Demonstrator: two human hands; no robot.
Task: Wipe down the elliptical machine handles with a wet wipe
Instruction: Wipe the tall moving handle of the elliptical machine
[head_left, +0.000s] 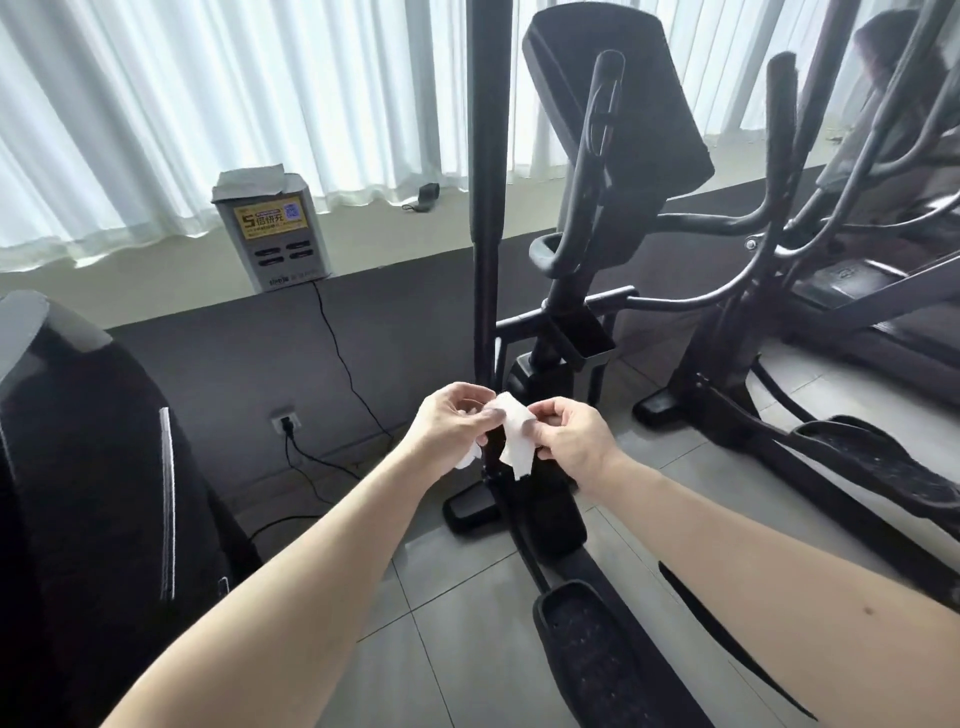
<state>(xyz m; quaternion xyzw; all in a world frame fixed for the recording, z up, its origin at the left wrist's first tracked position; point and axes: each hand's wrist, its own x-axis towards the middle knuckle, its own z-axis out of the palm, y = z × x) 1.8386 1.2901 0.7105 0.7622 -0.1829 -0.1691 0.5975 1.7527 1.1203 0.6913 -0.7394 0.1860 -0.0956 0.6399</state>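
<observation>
A white wet wipe (514, 434) hangs crumpled between my two hands at the middle of the view. My left hand (452, 423) pinches its left part, and my right hand (569, 434) pinches its right edge between thumb and fingers. Just behind the hands rises the black elliptical machine, with its tall left handle (485, 156) straight up and its curved right handle (597, 135) beside the console (613, 93). Both hands are below the padded grips and touch neither handle.
A foot pedal (587, 644) lies low in front of me. A second elliptical (779, 208) stands to the right. At left are a dark machine housing (88, 467), a power-bank station (272, 228) on the ledge, a floor socket (284, 418) with cables, and white curtains behind.
</observation>
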